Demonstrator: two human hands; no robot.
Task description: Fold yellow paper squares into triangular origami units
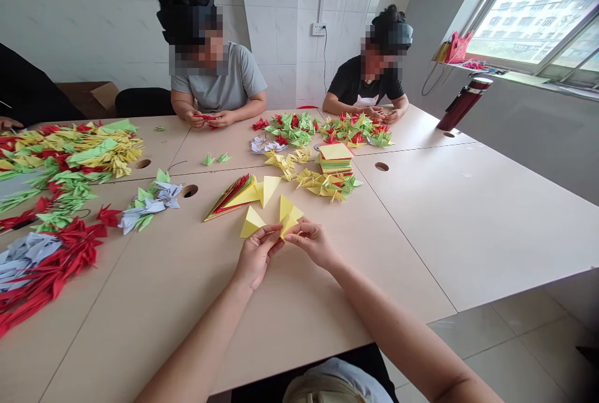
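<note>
Between my fingertips is a folded piece of yellow paper [289, 223], held just above the table. My left hand [256, 255] pinches its left side, and my right hand [314, 242] pinches its right side. Just beyond them lie more yellow folded pieces: one [253, 222] at the left, one [271, 189] further back, and one [291, 208] partly behind the held paper. A fanned stack of folded red, green and yellow paper [229, 196] rests to the left of these. Behind and right stands a pile of square paper sheets [336, 160], yellow on top.
Folded paper cranes lie around the sheets [327, 184] and in back heaps [294, 128]. Larger heaps of coloured cranes [60, 266] cover the left side. Two people sit across the table [491, 216], hands on paper. A dark red flask [463, 103] stands at the right.
</note>
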